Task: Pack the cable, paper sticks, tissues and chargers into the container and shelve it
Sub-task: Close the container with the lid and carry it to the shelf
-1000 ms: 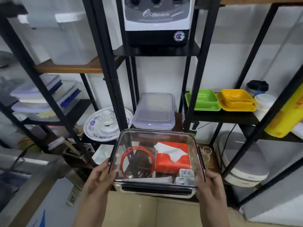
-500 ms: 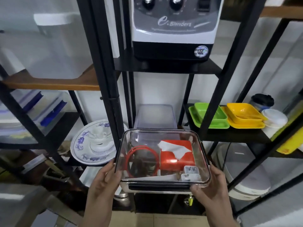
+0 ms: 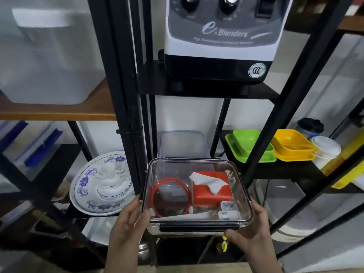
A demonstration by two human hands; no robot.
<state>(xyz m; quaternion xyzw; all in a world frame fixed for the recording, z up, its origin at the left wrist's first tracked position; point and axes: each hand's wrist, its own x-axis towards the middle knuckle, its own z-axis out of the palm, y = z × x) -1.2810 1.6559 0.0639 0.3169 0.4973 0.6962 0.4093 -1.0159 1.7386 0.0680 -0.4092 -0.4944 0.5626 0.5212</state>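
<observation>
Two hands grip our lidded container (image 3: 197,196). Left hand (image 3: 128,223) clasps its left edge; right hand (image 3: 250,229) curls around its near right corner.

blender (image 3: 218,36), patterned plate (image 3: 102,184), green tray (image 3: 249,147)

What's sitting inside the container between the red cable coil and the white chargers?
In the head view, the red tissue pack sits between the cable coil and the chargers in the container, with a pale paper stick running along the front.
</observation>
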